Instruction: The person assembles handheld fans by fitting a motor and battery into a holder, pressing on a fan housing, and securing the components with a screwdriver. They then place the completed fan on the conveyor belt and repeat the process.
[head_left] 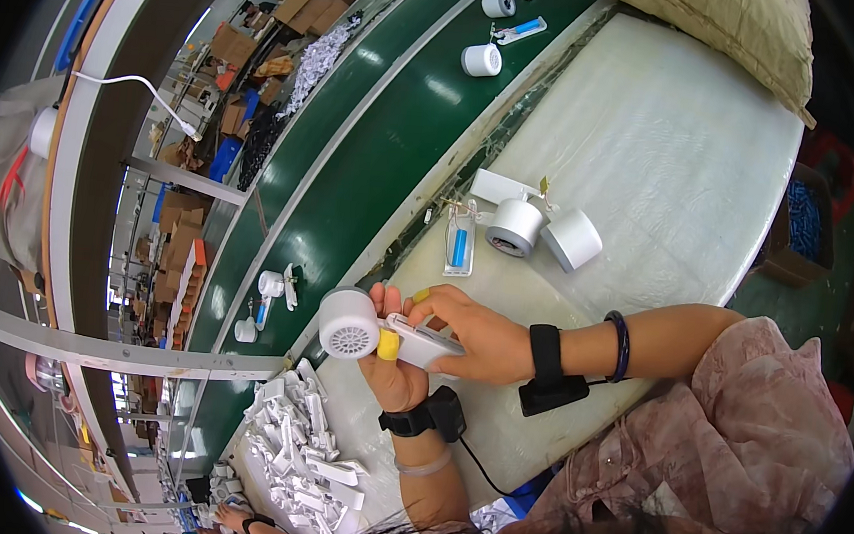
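Observation:
A white handheld device with a round, perforated head (350, 323) is held between both of my hands above the table. My left hand (393, 383) closes round it from below, just behind the head, with yellow wrapping on a finger. From the right, my right hand (486, 340) grips its handle, thumb below and fingers on top. Beyond my hands lie an opened handle half with a blue battery (460, 248), a white cylindrical head (514, 226) joined to a handle piece, and another white cylindrical head (572, 240). Thin wires show among these parts.
A heap of white plastic parts (302, 453) lies left of my left forearm. Beyond the table edge runs a green conveyor belt (352, 196) carrying several similar units. A beige sack (726, 30) rests at the far right, above a box of blue batteries (804, 221). A co-worker's hand (232, 518) shows lower left.

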The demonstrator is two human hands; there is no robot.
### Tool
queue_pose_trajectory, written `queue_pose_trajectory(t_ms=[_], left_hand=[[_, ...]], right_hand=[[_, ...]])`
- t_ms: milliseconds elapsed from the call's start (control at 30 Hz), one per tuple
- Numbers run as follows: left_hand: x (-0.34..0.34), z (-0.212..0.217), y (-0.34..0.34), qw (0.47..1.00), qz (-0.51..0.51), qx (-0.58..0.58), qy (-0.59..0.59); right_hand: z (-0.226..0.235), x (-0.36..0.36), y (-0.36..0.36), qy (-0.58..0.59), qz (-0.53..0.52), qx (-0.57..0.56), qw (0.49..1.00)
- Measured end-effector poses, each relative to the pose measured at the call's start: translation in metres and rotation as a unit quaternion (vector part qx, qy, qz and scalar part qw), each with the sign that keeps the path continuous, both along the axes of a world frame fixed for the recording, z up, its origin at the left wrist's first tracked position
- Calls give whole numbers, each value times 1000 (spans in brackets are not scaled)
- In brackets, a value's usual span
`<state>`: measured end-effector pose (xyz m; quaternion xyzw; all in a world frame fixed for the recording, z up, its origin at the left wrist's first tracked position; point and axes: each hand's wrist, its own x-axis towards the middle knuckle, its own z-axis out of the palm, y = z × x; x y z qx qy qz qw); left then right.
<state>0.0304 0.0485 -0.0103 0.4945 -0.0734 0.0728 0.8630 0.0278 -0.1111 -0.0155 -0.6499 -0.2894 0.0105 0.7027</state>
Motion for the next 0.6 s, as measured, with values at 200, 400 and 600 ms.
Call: queue_pose_trajectory(t_ms=[200, 400, 600], left_hand=[[0, -1, -1, 1000, -4, 16, -19], [-1, 1, -3, 1000, -10, 11, -13], [-1, 3, -8, 998, 1, 52, -20]], right_hand=[[-4, 1, 2, -6, -8, 13, 1000], [-3, 1, 1, -4, -9, 11, 1000], [-3, 0, 0, 30, -11, 8, 999]])
